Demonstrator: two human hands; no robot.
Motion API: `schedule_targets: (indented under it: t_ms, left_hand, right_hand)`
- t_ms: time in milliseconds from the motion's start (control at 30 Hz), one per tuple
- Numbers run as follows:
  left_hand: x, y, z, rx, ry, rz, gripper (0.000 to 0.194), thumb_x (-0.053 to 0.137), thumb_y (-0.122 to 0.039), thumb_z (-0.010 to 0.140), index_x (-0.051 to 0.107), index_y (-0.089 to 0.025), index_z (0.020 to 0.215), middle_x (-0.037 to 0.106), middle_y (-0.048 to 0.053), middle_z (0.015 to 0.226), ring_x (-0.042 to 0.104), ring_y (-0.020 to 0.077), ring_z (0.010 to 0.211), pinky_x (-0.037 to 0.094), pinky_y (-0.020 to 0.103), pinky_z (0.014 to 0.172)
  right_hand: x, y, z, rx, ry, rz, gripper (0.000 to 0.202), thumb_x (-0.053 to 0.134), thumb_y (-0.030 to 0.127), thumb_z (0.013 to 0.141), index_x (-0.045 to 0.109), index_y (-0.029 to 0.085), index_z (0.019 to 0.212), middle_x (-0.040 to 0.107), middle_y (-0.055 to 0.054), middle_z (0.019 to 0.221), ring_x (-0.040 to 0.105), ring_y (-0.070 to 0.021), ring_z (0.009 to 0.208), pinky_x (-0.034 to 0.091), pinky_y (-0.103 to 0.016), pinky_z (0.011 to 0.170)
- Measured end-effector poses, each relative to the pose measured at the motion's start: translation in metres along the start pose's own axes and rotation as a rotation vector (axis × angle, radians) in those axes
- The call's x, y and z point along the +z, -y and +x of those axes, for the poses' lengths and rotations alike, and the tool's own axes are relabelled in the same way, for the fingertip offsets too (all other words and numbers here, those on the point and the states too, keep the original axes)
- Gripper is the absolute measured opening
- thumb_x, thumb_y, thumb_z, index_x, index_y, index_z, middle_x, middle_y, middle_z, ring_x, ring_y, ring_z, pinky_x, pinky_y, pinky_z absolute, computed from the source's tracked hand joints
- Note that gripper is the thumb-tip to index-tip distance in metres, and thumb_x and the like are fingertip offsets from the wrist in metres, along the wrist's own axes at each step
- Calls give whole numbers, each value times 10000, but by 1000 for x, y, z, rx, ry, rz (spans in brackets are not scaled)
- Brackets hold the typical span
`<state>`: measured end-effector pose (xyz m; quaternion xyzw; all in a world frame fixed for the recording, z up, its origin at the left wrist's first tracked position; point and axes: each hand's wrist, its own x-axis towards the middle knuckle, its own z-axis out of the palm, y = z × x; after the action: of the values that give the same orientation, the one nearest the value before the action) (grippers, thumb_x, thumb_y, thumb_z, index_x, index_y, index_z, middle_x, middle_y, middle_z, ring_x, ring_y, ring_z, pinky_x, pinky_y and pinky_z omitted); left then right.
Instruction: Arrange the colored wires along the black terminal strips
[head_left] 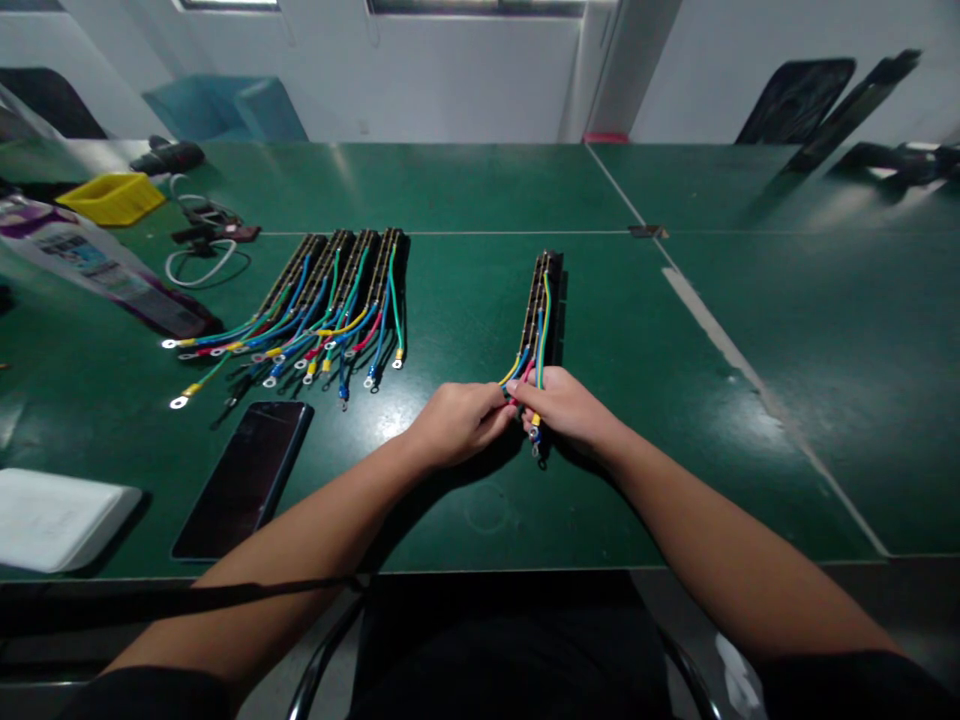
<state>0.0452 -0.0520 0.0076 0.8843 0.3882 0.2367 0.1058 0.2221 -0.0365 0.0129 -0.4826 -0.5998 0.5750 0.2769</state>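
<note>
A dark terminal strip (538,300) lies on the green table in front of me, with yellow, blue, red and green wires running from it towards my hands. My left hand (463,422) pinches wires at the strip's near end. Against it, my right hand (568,405) grips wires of the same bundle, its thumb over them. Ring lugs (535,435) with yellow and blue sleeves hang out below the right hand's fingers. To the left, several similar strips (349,270) lie side by side, their coloured wires fanned towards me.
A black phone (244,480) and a white box (60,518) lie at the near left. Behind them are a purple-and-white package (105,265), a yellow tray (112,198) and a white cable (201,272). A dark object (900,160) sits at the far right.
</note>
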Motion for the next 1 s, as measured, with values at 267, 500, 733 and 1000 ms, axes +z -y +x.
schedule_targets:
  t_ms: [267,500,733,1000]
  left_hand:
    - [-2,-1,1,-32,-5,-47,266,479,-318,899,564,-149,711,534,-24,557,442,83,480,258,211,497]
    - [-1,-1,2,-34,33,-22,251,523,-337,870,564,-154,704,546,-24,563,455,86,485,256,212,496]
    - [-2,0,2,-8,39,-15,266,456,-314,910,572,-152,733,556,-10,586,468,95,509,255,217,504]
    - [0,2,2,1,44,-74,309,514,-408,877,568,-150,716,577,-10,594,486,94,517,263,209,507]
  right_hand:
    - [-1,-2,1,-45,-1,-32,249,531,337,856,563,138,710,541,-1,521,518,-103,431,406,-212,423]
    - [-1,-1,1,-30,-23,-64,235,534,332,852,565,140,719,542,-1,511,507,-101,427,386,-209,422]
    - [-2,-1,1,-26,8,-62,226,542,329,843,562,146,712,540,1,505,501,-103,421,393,-216,428]
    - [-2,0,0,-23,-4,-51,194,566,300,825,571,140,715,553,1,514,498,-99,433,381,-211,434]
